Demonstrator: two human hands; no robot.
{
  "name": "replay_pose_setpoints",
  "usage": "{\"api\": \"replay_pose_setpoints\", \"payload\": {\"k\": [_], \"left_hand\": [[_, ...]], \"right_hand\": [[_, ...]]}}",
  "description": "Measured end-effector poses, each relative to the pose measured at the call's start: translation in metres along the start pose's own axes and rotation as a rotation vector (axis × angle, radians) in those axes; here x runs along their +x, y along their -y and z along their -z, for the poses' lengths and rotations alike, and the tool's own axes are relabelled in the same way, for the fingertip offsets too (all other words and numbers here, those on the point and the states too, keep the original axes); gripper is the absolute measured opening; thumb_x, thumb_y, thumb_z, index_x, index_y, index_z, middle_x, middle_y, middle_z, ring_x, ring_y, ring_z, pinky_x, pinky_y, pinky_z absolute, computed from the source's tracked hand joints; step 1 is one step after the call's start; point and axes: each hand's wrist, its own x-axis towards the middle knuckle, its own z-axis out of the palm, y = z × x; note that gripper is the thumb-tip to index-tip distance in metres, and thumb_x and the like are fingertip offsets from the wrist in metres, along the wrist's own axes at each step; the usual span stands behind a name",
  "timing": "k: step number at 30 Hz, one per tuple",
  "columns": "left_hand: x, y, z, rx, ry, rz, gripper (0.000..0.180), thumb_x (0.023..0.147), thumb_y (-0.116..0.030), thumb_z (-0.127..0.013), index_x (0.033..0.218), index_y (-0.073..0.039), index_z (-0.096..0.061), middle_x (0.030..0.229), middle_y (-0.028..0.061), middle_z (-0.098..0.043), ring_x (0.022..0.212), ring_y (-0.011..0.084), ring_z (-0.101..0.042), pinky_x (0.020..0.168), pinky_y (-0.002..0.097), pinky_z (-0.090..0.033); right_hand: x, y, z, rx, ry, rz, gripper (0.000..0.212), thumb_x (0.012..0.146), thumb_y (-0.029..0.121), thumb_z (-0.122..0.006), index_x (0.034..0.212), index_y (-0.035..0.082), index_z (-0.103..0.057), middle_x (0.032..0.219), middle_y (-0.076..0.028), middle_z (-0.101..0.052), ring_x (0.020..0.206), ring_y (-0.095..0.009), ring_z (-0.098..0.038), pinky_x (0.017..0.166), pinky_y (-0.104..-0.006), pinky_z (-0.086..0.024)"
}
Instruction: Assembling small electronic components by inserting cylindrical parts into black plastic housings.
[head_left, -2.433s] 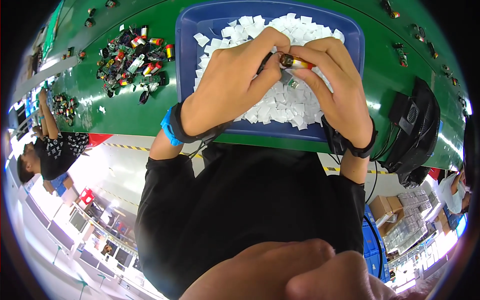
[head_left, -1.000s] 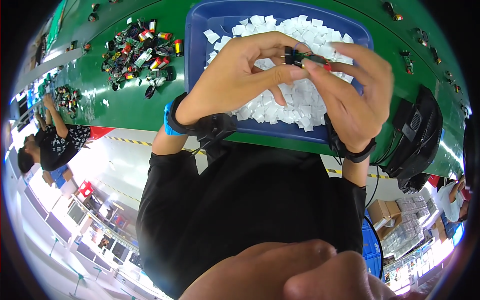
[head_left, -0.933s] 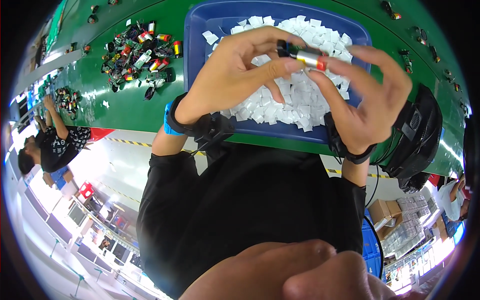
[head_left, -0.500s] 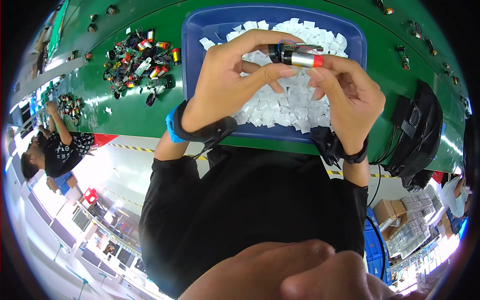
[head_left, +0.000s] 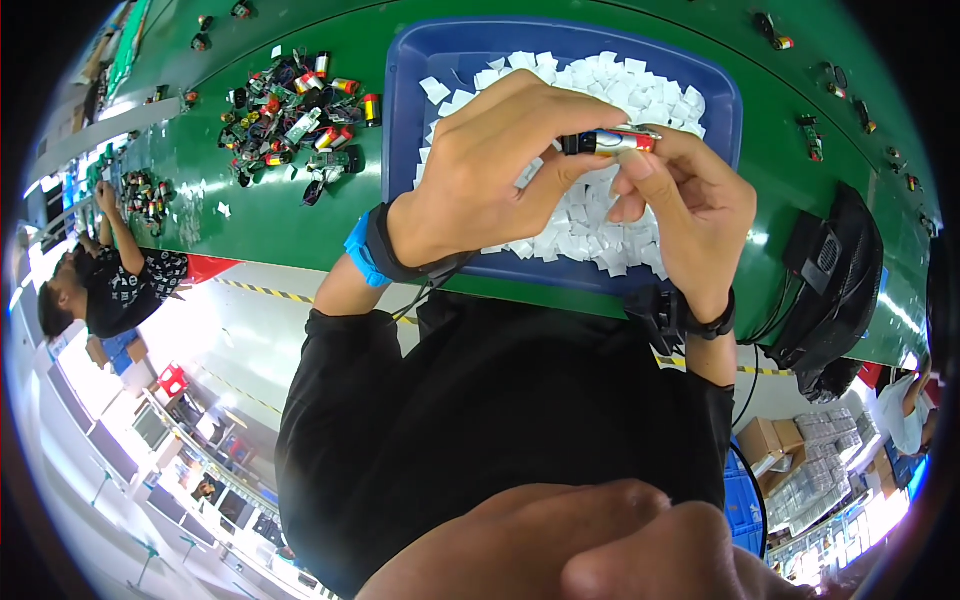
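Note:
Between my two hands is a small battery assembly [head_left: 608,142]: a silver cylindrical cell with a red end, a black part at its left end and a circuit board along it. My left hand [head_left: 500,165] pinches the black end with thumb and forefinger. At the red end, the thumb and fingers of my right hand [head_left: 690,195] are closed on it. Both hands are above a blue plastic tray [head_left: 393,110] holding many small white square pieces [head_left: 580,225]. My fingers hide part of the board.
On the green table [head_left: 330,235], left of the tray, lies a heap of similar battery assemblies [head_left: 300,125]. More are scattered at the far right. A black mesh bag [head_left: 840,280] lies right of the tray. At the far left, a person [head_left: 125,285] works at the table.
The battery assembly has turned, so its silver side and less of the board show. Both hands have shifted slightly, and the left fingers sit closer over its end.

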Motion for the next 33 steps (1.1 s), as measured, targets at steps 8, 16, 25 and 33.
{"api": "replay_pose_setpoints", "payload": {"k": [8,16,25,33], "left_hand": [[0.009,-0.011,0.004,0.024,0.014,0.061,0.032,0.075,-0.002,-0.081,0.106,-0.006,-0.072,0.099,0.0039,-0.074,0.076,0.0151,-0.062,0.055,0.0231,-0.049],[0.091,0.038,0.034,0.1,0.264,0.249,0.025,0.084,-0.014,-0.076,0.104,-0.004,-0.067,0.096,0.0088,-0.069,0.078,0.0188,-0.064,0.062,0.0292,-0.052],[0.176,0.202,-0.039,0.718,0.177,0.025,0.047,0.089,-0.046,-0.068,0.078,0.0,-0.07,0.066,0.0136,-0.068,0.062,0.0352,-0.064,0.057,0.0472,-0.05],[0.183,0.141,-0.073,0.03,0.449,0.594,0.031,0.091,-0.031,-0.068,0.083,-0.001,-0.068,0.062,0.0129,-0.065,0.059,0.028,-0.066,0.055,0.0415,-0.049]], "right_hand": [[0.004,-0.002,0.005,0.104,0.046,0.03,0.017,0.093,0.007,-0.07,0.105,-0.006,-0.068,0.083,-0.009,-0.069,0.068,-0.009,-0.063,0.057,-0.0226,-0.052],[0.0,0.013,0.005,0.091,0.046,0.094,0.02,0.101,0.008,-0.057,0.113,-0.005,-0.064,0.085,-0.008,-0.064,0.065,-0.011,-0.06,0.062,-0.0252,-0.05],[0.007,0.006,0.007,0.029,0.073,0.126,0.02,0.099,0.006,-0.059,0.116,-0.004,-0.064,0.088,-0.008,-0.064,0.066,-0.01,-0.06,0.062,-0.0249,-0.049],[0.008,0.002,0.015,-0.005,0.007,0.138,0.018,0.098,0.004,-0.061,0.114,-0.004,-0.065,0.089,-0.007,-0.065,0.068,-0.01,-0.06,0.062,-0.0247,-0.049]]}}
